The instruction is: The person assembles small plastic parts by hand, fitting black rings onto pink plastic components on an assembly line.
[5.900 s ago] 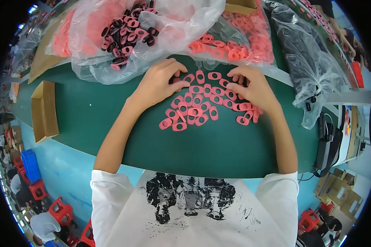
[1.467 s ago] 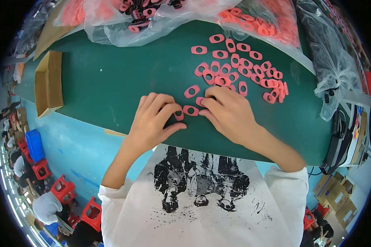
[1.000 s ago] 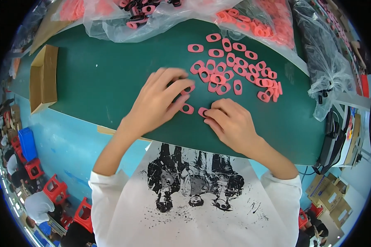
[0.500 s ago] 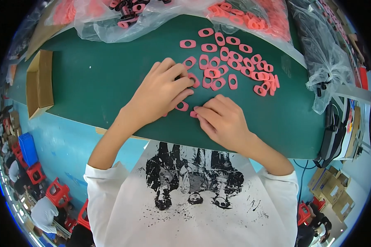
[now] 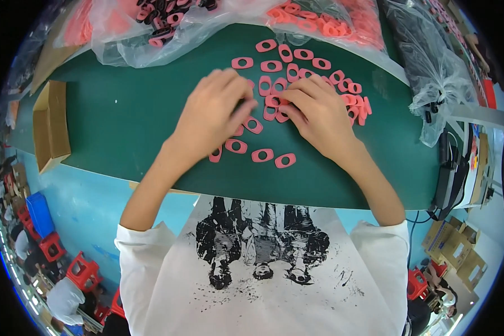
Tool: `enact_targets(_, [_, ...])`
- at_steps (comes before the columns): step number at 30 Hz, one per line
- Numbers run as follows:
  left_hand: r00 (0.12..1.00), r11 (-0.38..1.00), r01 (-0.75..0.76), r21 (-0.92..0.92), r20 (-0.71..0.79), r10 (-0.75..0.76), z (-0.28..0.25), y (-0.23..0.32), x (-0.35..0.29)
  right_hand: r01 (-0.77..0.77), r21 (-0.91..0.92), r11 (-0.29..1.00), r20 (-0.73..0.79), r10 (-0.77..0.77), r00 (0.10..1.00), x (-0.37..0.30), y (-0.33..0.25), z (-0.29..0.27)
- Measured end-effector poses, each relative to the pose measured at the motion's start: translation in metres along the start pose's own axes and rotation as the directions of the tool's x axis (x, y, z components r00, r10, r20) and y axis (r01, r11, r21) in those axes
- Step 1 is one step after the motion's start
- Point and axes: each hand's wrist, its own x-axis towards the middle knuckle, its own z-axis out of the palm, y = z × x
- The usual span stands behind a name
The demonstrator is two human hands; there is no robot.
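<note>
along the far side of my green surface [image 5: 123, 117], a clear plastic bag [image 5: 123, 53] held pink-and-black rings [image 5: 165, 22], and a second bag [image 5: 371, 28] to its right held coral-pink ones. a knotted clear bag [image 5: 439, 67] lay farther right, small black parts [image 5: 431, 112] near its knot; an open cardboard box [image 5: 51, 131] stood at the left edge. the flat pink pieces [image 5: 279, 66] lay loose mid-surface, some overlapping, a few spread nearer me. my blurred left hand [image 5: 251, 101], fingers curled, hid some of them; my right hand [image 5: 284, 102], fingers bent narrow, was at the cluster, covering others. i couldn't tell whether either gripped a piece. a blue crate [image 5: 40, 214] and red stools [image 5: 84, 273] stood on the floor to my left.
</note>
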Motion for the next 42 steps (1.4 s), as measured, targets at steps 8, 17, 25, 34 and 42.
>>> enact_targets(8, [0.973, 0.972, -0.232, 0.047, 0.010, 0.232, 0.006, -0.008, 0.032, -0.088, 0.171, 0.981, 0.189, 0.055, 0.981, -0.038, -0.030, -0.040])
enact_targets(17, [0.999, 0.997, -0.019, -0.069, -0.031, 0.017, 0.005, -0.009, 0.034, -0.248, 0.090, 0.965, 0.088, 0.240, 0.967, -0.056, -0.027, -0.035])
enact_targets(25, [1.000, 1.000, 0.012, 0.018, 0.023, -0.012, -0.001, -0.010, 0.030, -0.314, -0.174, 0.933, -0.013, 0.317, 0.948, -0.071, -0.001, -0.057])
enact_targets(34, [0.998, 0.997, 0.054, -0.047, -0.038, -0.056, -0.016, -0.035, 0.033, -0.244, -0.129, 0.961, -0.012, 0.245, 0.970, -0.069, 0.000, -0.055])
enact_targets(42, [0.997, 0.992, 0.021, -0.124, 0.070, -0.012, -0.014, -0.032, 0.039, -0.281, 0.089, 0.956, 0.031, 0.279, 0.960, -0.079, -0.006, -0.052])
